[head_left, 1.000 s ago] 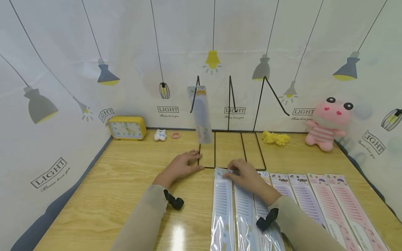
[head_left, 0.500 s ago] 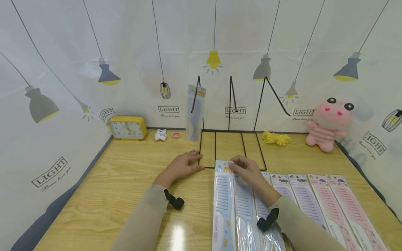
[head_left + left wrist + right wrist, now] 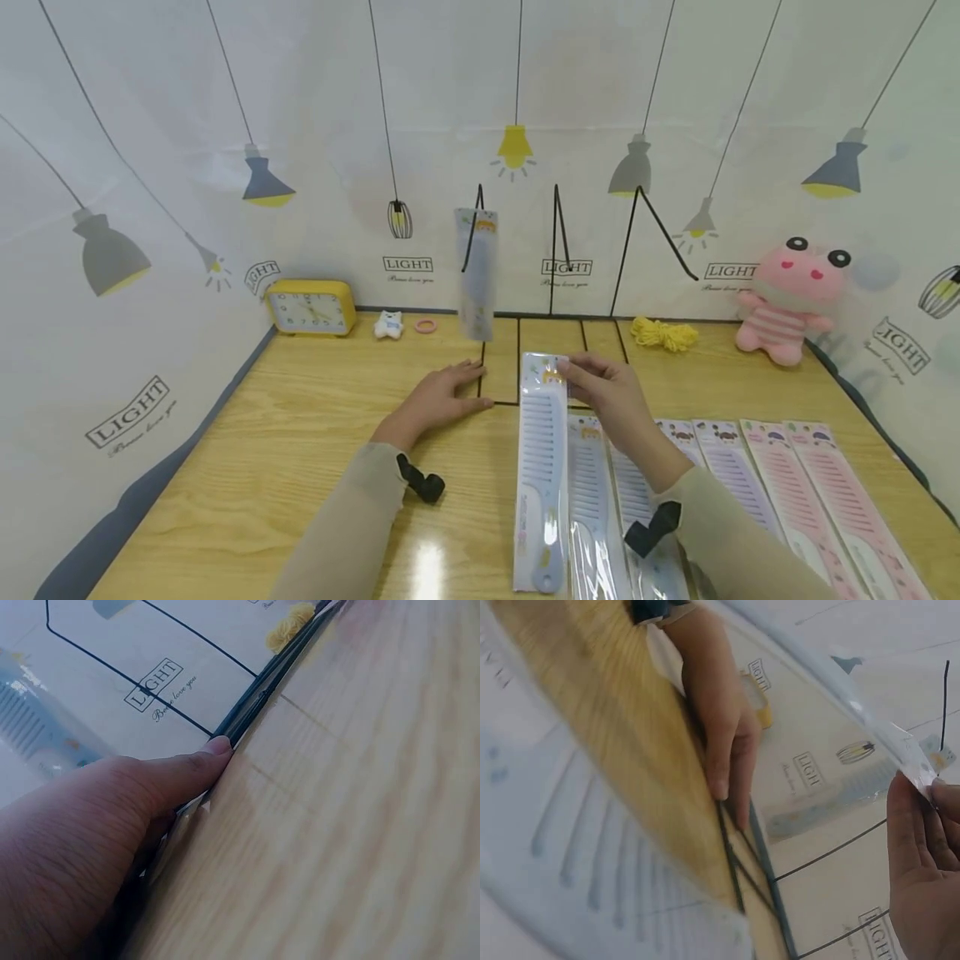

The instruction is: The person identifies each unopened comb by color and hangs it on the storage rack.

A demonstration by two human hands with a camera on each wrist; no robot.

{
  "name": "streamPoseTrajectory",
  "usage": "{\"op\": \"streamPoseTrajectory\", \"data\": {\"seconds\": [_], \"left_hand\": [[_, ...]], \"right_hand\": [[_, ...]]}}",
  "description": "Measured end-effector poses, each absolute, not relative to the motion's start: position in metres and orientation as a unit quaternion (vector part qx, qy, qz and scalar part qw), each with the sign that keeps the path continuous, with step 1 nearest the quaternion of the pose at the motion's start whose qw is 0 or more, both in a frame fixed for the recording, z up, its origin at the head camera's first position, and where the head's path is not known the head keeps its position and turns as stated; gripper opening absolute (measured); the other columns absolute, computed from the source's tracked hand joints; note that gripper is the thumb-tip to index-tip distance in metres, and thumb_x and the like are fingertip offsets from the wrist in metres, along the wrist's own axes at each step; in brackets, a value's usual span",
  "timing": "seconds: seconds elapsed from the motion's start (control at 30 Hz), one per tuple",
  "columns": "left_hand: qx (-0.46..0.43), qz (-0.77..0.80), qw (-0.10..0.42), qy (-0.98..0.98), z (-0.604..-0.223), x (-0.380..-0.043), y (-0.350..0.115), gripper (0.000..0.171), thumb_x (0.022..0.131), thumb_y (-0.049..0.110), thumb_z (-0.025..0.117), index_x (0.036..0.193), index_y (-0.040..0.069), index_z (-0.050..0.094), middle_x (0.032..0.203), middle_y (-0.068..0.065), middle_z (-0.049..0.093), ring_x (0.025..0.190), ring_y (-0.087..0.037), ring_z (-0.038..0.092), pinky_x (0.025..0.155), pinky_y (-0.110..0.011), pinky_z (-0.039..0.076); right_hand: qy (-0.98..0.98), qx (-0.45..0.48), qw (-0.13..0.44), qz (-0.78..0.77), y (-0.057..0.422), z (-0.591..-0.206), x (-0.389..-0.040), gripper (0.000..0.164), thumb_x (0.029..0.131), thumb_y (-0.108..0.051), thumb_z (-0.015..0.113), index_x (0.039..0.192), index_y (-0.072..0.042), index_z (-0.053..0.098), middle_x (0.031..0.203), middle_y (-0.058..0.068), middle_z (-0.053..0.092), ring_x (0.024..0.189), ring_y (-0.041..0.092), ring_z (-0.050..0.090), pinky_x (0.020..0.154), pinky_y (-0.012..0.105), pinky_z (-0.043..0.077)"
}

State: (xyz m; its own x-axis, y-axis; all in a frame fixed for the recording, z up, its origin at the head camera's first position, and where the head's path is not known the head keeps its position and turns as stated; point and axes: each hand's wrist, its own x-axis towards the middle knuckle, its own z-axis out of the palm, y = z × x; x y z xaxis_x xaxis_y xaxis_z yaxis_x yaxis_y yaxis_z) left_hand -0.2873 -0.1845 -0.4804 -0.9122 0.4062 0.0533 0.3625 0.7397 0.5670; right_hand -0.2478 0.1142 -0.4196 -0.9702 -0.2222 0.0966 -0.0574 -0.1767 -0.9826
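Observation:
My right hand [image 3: 618,408] pinches the upper right edge of a packaged blue comb [image 3: 542,475], raised with its top end towards the rack. In the right wrist view this comb [image 3: 607,847] fills the left foreground. My left hand [image 3: 435,400] rests with extended fingers on the left side of the black wire rack's base [image 3: 518,358]; its thumb [image 3: 187,769] lies along the wire in the left wrist view. Another packaged blue comb [image 3: 477,279] hangs from the rack's left hook. The middle hook [image 3: 558,225] and right hook [image 3: 667,233] carry nothing.
Several packaged combs lie in a row at right: blue [image 3: 590,492], purple [image 3: 738,467] and pink [image 3: 847,492]. Along the back stand a yellow clock [image 3: 311,308], white bear figure [image 3: 388,325], pink ring [image 3: 425,326], yellow yarn [image 3: 663,333] and pink plush toy [image 3: 787,300].
My right hand has lifted the leftmost blue comb from the table row, up and towards the rack. The hanging comb has swung on its hook. My left hand stays on the base.

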Motion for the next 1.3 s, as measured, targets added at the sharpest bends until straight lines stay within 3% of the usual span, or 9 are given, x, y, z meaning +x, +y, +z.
{"op": "streamPoseTrajectory", "data": {"seconds": [0.2, 0.47, 0.9, 1.07, 1.3], "left_hand": [[0.198, 0.295, 0.033, 0.934, -0.481, -0.287, -0.185, 0.075, 0.092, 0.059, 0.065, 0.152, 0.020, 0.047, 0.160, -0.002, 0.036, 0.149, -0.023, 0.029, 0.121, -0.044, 0.023], [0.204, 0.295, -0.003, 0.934, -0.484, -0.290, -0.185, 0.072, 0.090, 0.057, 0.069, 0.149, 0.019, 0.052, 0.155, -0.003, 0.045, 0.144, -0.024, 0.039, 0.119, -0.041, 0.029], [0.191, 0.315, 0.007, 0.930, -0.485, -0.292, -0.188, 0.068, 0.088, 0.059, 0.070, 0.149, 0.034, 0.051, 0.153, 0.002, 0.048, 0.141, -0.022, 0.043, 0.116, -0.042, 0.035], [0.195, 0.310, 0.007, 0.930, -0.485, -0.293, -0.188, 0.066, 0.089, 0.054, 0.072, 0.148, 0.031, 0.053, 0.152, 0.002, 0.049, 0.140, -0.022, 0.044, 0.116, -0.040, 0.035], [0.200, 0.311, 0.008, 0.929, -0.485, -0.293, -0.188, 0.066, 0.089, 0.053, 0.072, 0.147, 0.029, 0.054, 0.153, 0.001, 0.048, 0.140, -0.024, 0.044, 0.116, -0.042, 0.036]], "right_hand": [[0.631, -0.160, 0.020, -0.759, 0.099, -0.379, -0.242, 0.010, 0.094, -0.013, 0.074, 0.100, -0.006, 0.077, 0.096, 0.005, 0.075, 0.084, 0.017, 0.072, 0.078, 0.033, 0.061], [0.678, -0.231, -0.068, -0.695, 0.074, -0.333, -0.242, 0.025, 0.094, -0.018, 0.074, 0.108, 0.003, 0.075, 0.098, 0.006, 0.075, 0.088, 0.018, 0.072, 0.077, 0.035, 0.062], [0.727, -0.282, -0.185, -0.599, 0.045, -0.317, -0.257, 0.024, 0.094, -0.023, 0.074, 0.108, -0.004, 0.078, 0.099, 0.008, 0.077, 0.084, 0.017, 0.074, 0.071, 0.032, 0.062], [0.727, -0.293, -0.219, -0.581, 0.036, -0.310, -0.260, 0.020, 0.093, -0.019, 0.075, 0.106, -0.004, 0.079, 0.096, 0.009, 0.077, 0.079, 0.018, 0.074, 0.066, 0.035, 0.062], [0.727, -0.300, -0.229, -0.574, 0.029, -0.301, -0.260, 0.023, 0.093, -0.018, 0.075, 0.110, -0.003, 0.077, 0.099, 0.011, 0.077, 0.082, 0.019, 0.075, 0.066, 0.031, 0.062]]}}
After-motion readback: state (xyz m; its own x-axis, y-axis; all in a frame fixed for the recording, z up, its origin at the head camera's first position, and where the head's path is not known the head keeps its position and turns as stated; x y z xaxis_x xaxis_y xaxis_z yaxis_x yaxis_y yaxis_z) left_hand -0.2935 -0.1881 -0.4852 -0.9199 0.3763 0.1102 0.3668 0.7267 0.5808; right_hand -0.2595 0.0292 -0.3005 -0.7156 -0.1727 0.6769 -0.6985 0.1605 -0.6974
